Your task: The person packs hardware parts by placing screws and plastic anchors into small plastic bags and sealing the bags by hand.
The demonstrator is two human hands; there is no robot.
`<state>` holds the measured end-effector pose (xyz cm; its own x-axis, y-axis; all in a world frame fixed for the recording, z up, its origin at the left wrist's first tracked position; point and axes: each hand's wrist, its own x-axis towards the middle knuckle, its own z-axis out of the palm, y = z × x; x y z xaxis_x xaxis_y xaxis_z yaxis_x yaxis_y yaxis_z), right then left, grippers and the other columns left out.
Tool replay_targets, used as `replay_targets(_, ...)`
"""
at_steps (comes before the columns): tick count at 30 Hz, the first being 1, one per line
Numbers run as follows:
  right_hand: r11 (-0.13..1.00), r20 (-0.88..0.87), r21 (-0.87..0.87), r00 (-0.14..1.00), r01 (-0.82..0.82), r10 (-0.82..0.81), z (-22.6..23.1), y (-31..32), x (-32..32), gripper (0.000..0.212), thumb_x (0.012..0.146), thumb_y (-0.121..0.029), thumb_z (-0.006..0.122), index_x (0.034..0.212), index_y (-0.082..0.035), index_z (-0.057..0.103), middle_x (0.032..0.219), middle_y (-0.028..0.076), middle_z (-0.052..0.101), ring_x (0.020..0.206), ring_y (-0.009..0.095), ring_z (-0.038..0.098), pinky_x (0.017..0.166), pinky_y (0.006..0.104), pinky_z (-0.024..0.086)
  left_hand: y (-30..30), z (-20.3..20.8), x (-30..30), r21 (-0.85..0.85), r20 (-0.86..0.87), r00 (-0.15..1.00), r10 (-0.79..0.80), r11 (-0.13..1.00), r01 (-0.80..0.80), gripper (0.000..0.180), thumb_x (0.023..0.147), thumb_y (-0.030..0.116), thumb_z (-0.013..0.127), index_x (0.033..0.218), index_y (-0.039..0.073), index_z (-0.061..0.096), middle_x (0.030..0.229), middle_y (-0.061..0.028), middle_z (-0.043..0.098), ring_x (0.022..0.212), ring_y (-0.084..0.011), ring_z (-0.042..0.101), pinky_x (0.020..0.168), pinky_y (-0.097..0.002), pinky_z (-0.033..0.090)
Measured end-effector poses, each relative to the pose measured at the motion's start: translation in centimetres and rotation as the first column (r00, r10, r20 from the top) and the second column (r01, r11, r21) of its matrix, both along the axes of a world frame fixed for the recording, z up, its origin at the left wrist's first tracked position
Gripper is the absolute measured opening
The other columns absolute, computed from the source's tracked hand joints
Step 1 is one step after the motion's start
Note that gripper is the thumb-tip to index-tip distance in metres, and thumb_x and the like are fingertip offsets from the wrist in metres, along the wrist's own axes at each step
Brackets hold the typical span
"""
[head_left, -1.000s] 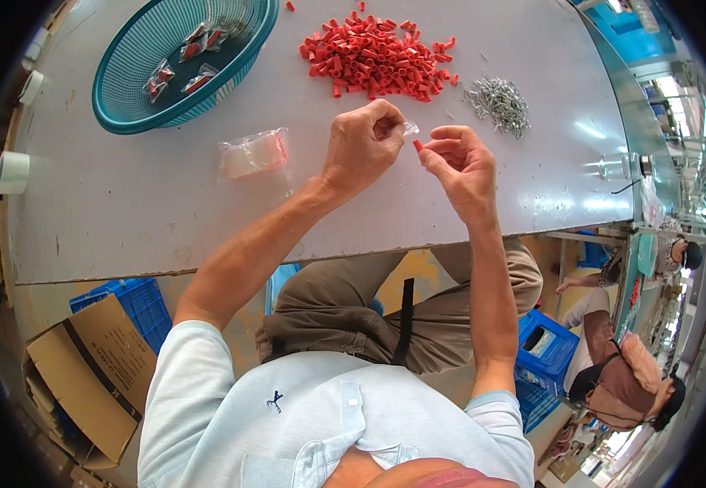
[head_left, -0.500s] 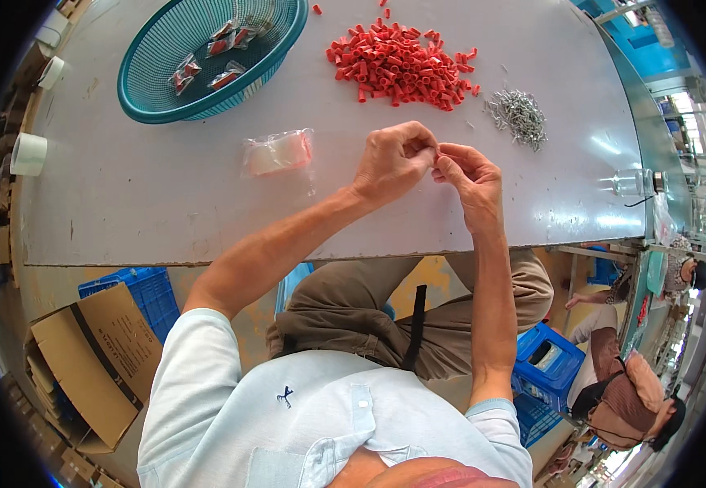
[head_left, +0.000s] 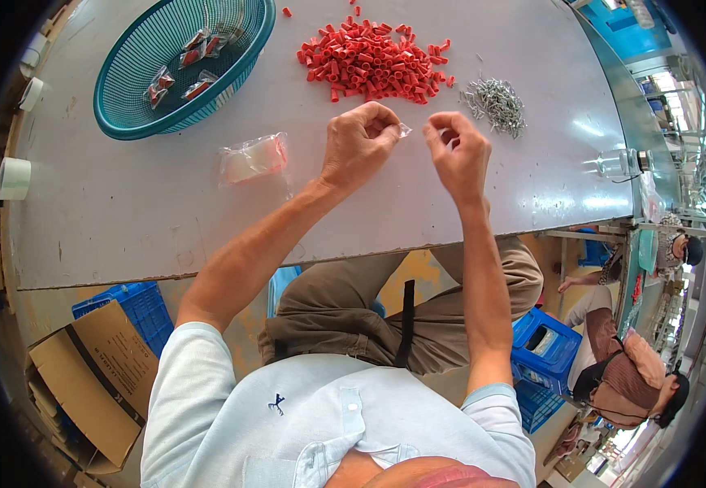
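Note:
My left hand [head_left: 357, 148] pinches a small clear plastic bag [head_left: 404, 130] that sticks out past its fingertips, above the grey table. Apart from it, to the right, is my right hand [head_left: 460, 154], raised with its fingers curled in and slightly blurred; whether anything is between the fingertips is hidden. Just beyond both hands lies a heap of small red plastic sleeves [head_left: 373, 61]. Small silvery metal screws or pins [head_left: 495, 106] are piled beyond the right hand. To the left of my left hand rests a clear packet [head_left: 254, 159] with a reddish edge.
A teal mesh basket [head_left: 137, 128] at the far left holds several small bagged red pieces. Tape rolls [head_left: 14, 179] stand by the left edge. A clear bottle [head_left: 613, 163] lies at the right edge. Below are a cardboard box [head_left: 93, 374] and blue crates [head_left: 544, 350]; another person [head_left: 625, 374] sits right.
My hands were together at the fingertips; now they are apart, with the clear bag showing in my left hand. The whole table view has shifted slightly to the left.

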<state>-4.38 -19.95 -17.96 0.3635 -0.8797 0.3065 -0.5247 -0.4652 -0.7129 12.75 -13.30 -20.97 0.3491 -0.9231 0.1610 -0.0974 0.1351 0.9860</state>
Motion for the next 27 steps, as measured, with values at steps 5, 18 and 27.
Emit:
replay_targets(5, 0.979, -0.241, -0.202, 0.967, 0.029, -0.078, -1.1, -4.5, 0.6, 0.021, 0.086, -0.015, 0.081, 0.104, -0.006, 0.074, 0.102, 0.011, 0.075, 0.081, 0.025, 0.072, 0.074, 0.0406, 0.057, -0.2, -0.2, 0.1, 0.025, -0.035, 0.999, -0.028, 0.999, 0.029, 0.006, 0.092, 0.001, 0.071, 0.097, -0.002, 0.074, 0.084, -0.0037, 0.075, 0.072, -0.0074, 0.067, 0.069, -0.0243, 0.057)
replay_targets(18, 0.996, -0.015, 0.064, 0.998, 0.064, -0.063, 0.6, -2.2, 1.5, 0.012, 0.089, -0.008, 0.077, 0.100, -0.004, 0.074, 0.093, 0.010, 0.077, 0.076, 0.019, 0.073, 0.073, 0.0333, 0.058, 0.0, 0.2, 0.7, -0.012, 0.053, 0.997, 0.049, 0.999, -0.049, 0.006, 0.091, 0.001, 0.073, 0.096, -0.001, 0.074, 0.086, -0.0050, 0.077, 0.078, -0.0073, 0.070, 0.073, -0.0247, 0.058)
replay_targets(27, 0.876, 0.334, 0.452, 0.943, -0.172, 0.013, 0.4, 1.5, 0.4, 0.036, 0.092, -0.006, 0.078, 0.124, 0.004, 0.065, 0.093, 0.008, 0.077, 0.079, 0.010, 0.070, 0.072, 0.0253, 0.058, 0.1, -0.4, -0.3, -0.176, 0.199, 0.979, 0.053, 0.984, -0.018, 0.007, 0.091, 0.000, 0.073, 0.099, -0.001, 0.074, 0.088, -0.0084, 0.077, 0.080, -0.0099, 0.072, 0.074, -0.0275, 0.060)
